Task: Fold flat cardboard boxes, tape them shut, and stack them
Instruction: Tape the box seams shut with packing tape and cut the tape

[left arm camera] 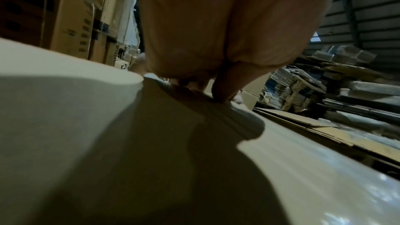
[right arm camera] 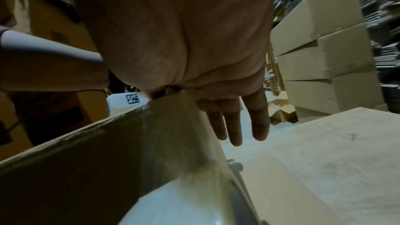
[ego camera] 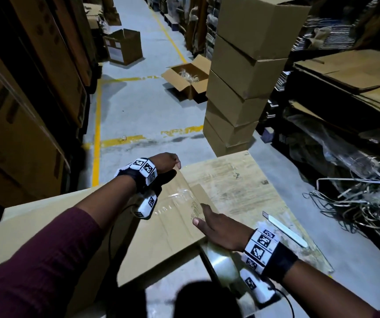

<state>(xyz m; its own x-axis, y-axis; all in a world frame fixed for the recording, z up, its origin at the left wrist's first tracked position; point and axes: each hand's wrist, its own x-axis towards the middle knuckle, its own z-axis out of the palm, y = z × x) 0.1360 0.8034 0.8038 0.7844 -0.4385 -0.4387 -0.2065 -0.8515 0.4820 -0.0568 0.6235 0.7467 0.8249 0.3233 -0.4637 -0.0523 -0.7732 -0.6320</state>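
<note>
On the worktop in front of us, a flat cardboard box [ego camera: 168, 226] lies on a wider board [ego camera: 241, 180] that is glossy with clear film, and a strip of clear tape [ego camera: 179, 196] runs along the cardboard from the far end toward us. Our left hand [ego camera: 166, 162] reaches to the far end of that strip; in the left wrist view the fingertips [left arm camera: 220, 91] press down onto the surface there, bent at the knuckles, but we cannot tell whether they pinch the tape end or only press on it. Our right hand [ego camera: 221, 228] lies flat on the near part of the cardboard, its fingers [right arm camera: 236, 126] straight and spread a little, gripping nothing. Just under that wrist, at the near edge of the cardboard, sits a roll of clear tape [ego camera: 223, 260], and the right wrist view shows the tape drawn over the cardboard's edge beneath the palm. A white strip-shaped tool [ego camera: 285, 228] lies on the board to the right of the right hand, apart from it. Beyond the board a stack of closed cardboard boxes [ego camera: 248, 72] stands on the grey floor [ego camera: 138, 106], which carries yellow lines. An open box [ego camera: 189, 79] sits on the floor left of the stack, and another open box [ego camera: 123, 45] stands farther down the aisle. Piles of flat cardboard [ego camera: 354, 74] fill the shelf on the right, with loose strapping [ego camera: 356, 198] tangled below.
</note>
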